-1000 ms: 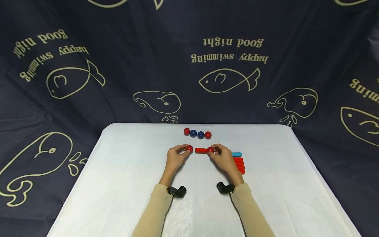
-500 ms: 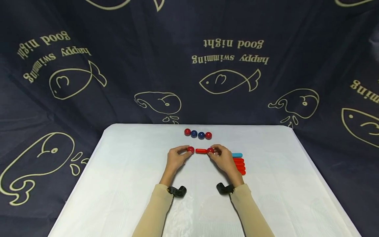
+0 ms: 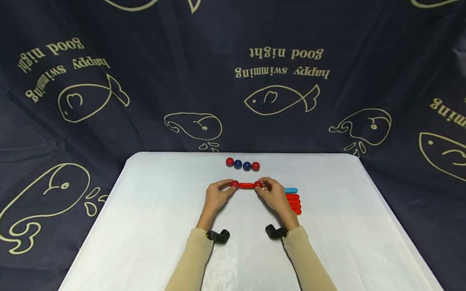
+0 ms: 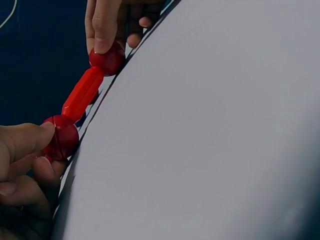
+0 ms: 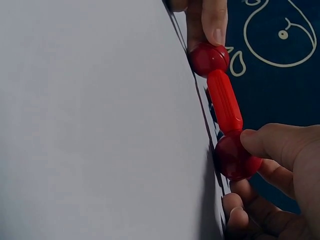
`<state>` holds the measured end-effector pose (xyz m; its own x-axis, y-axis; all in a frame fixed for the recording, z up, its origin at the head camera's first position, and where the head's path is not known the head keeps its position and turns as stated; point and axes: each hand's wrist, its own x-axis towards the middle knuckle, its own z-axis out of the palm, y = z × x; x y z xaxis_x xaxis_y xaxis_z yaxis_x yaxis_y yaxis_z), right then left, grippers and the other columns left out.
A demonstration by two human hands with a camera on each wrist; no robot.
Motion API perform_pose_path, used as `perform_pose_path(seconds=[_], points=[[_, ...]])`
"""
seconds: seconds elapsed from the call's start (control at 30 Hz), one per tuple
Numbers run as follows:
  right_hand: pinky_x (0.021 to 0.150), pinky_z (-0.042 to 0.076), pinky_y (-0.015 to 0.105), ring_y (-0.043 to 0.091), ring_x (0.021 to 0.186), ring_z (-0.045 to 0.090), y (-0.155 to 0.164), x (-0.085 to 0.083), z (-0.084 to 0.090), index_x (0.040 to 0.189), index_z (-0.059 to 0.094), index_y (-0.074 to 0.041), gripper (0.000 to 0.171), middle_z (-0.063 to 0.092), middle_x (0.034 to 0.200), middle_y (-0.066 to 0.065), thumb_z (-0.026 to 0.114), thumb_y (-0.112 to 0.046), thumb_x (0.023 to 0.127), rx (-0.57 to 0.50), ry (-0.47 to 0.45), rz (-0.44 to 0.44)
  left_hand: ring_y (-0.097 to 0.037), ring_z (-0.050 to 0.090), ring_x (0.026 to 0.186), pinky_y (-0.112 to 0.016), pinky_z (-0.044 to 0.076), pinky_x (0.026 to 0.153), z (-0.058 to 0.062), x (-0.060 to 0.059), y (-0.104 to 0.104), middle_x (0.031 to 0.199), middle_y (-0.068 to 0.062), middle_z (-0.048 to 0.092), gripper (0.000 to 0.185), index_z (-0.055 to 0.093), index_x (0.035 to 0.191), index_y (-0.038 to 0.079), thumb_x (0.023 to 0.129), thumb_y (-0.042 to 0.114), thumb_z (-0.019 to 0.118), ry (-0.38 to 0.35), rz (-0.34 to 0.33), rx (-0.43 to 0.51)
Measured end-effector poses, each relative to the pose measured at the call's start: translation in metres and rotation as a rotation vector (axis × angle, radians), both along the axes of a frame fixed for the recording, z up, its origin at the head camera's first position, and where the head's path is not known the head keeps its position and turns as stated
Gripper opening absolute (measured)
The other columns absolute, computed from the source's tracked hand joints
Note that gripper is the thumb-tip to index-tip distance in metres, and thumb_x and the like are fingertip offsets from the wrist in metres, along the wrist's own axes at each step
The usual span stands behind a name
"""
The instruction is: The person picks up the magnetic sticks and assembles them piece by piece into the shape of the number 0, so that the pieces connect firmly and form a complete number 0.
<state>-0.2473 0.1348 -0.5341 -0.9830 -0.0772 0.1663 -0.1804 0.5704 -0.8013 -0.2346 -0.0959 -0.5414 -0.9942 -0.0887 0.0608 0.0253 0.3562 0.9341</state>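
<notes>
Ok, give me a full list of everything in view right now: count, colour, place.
Ball on left end of held stick: 1, red, pinched by the left hand.
Held stick: 1, red, between the two held balls, touching both.
Ball on right end of held stick: 1, red, pinched by the right hand.
Row of balls: 4, red-blue-blue-red, near the table's far edge.
Blue stick: 1, light blue, right of the right hand.
Red sticks: red, stacked near the blue one; count unclear.
Table: 1, white cover.
Backdrop: dark blue, fish drawings.
Left hand: 1.
Right hand: 1.

Glossy plastic red balls [image 3: 234, 184] and ribbed rod [image 3: 246, 185]; smooth matt tablecloth [image 3: 153, 226].
</notes>
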Motion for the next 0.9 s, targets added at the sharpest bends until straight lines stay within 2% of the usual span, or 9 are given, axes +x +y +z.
perform_pose_path(seconds=[0.1,0.17,0.2,0.33,0.4,0.6,0.77,0.9], points=[[0.076,0.051,0.027,0.020,0.086,0.062,-0.002,0.000,0.000,0.118,0.071,-0.005,0.031,0.072,0.099,0.011,0.080,-0.015,0.090,-0.005,0.009,0.003,-0.009,0.066,0.068,-0.027,0.056,0.069,-0.001,0.000,-0.002,0.118,-0.008,0.077,0.031,0.078,0.119,0.015,0.090,0.022,0.080,0.010,0.016,-0.034],[0.076,0.051,0.027,0.020,0.086,0.061,-0.004,0.000,0.000,0.118,0.071,-0.005,0.031,0.071,0.098,0.011,0.080,-0.016,0.090,0.000,0.010,0.009,-0.009,0.067,0.070,-0.028,0.056,0.072,-0.002,0.001,-0.003,0.119,-0.008,0.076,0.031,0.078,0.120,0.015,0.090,0.022,0.080,0.010,0.021,-0.039],[0.076,0.050,0.027,0.019,0.086,0.061,-0.005,0.000,-0.001,0.118,0.071,-0.005,0.031,0.071,0.097,0.010,0.080,-0.016,0.090,0.000,0.005,0.016,-0.009,0.067,0.070,-0.027,0.056,0.072,-0.002,0.002,-0.004,0.119,-0.008,0.076,0.030,0.078,0.119,0.015,0.090,0.022,0.079,0.010,0.025,-0.038],[0.075,0.049,0.026,0.018,0.085,0.060,-0.007,0.000,-0.001,0.117,0.072,-0.006,0.030,0.070,0.096,0.009,0.080,-0.015,0.090,0.006,-0.002,0.028,-0.011,0.063,0.053,-0.027,0.055,0.055,-0.004,0.003,-0.006,0.120,-0.013,0.076,0.031,0.076,0.121,0.010,0.091,0.020,0.078,0.014,0.010,-0.014],[0.074,0.048,0.027,0.018,0.085,0.059,-0.008,0.000,0.000,0.117,0.072,-0.006,0.029,0.069,0.096,0.009,0.080,-0.015,0.091,0.011,-0.005,0.036,-0.009,0.061,0.051,-0.025,0.053,0.052,-0.005,0.003,-0.007,0.119,-0.013,0.076,0.031,0.076,0.121,0.010,0.092,0.019,0.078,0.012,0.009,-0.004],[0.078,0.051,0.031,0.021,0.089,0.061,-0.001,0.000,0.007,0.123,0.069,-0.005,0.035,0.071,0.100,0.011,0.078,-0.018,0.092,0.044,-0.009,0.070,-0.009,0.059,0.050,-0.023,0.052,0.051,-0.004,0.001,-0.005,0.119,-0.013,0.075,0.030,0.076,0.120,0.010,0.092,0.018,0.078,0.000,0.009,0.024],[0.089,0.056,0.044,0.028,0.098,0.066,0.018,0.003,0.017,0.133,0.063,-0.001,0.044,0.071,0.108,0.015,0.075,-0.014,0.093,0.048,0.015,0.079,-0.009,0.059,0.051,-0.023,0.053,0.051,-0.003,-0.001,0.001,0.118,-0.013,0.076,0.030,0.076,0.120,0.010,0.091,0.018,0.079,0.002,-0.012,0.035],[0.095,0.055,0.053,0.037,0.106,0.068,0.039,0.008,0.029,0.133,0.063,0.000,0.043,0.070,0.113,0.019,0.074,-0.014,0.094,0.079,0.036,0.086,-0.009,0.059,0.050,-0.024,0.053,0.051,-0.004,-0.002,0.004,0.117,-0.014,0.076,0.030,0.077,0.119,0.010,0.091,0.017,0.079,0.006,-0.012,0.031]])
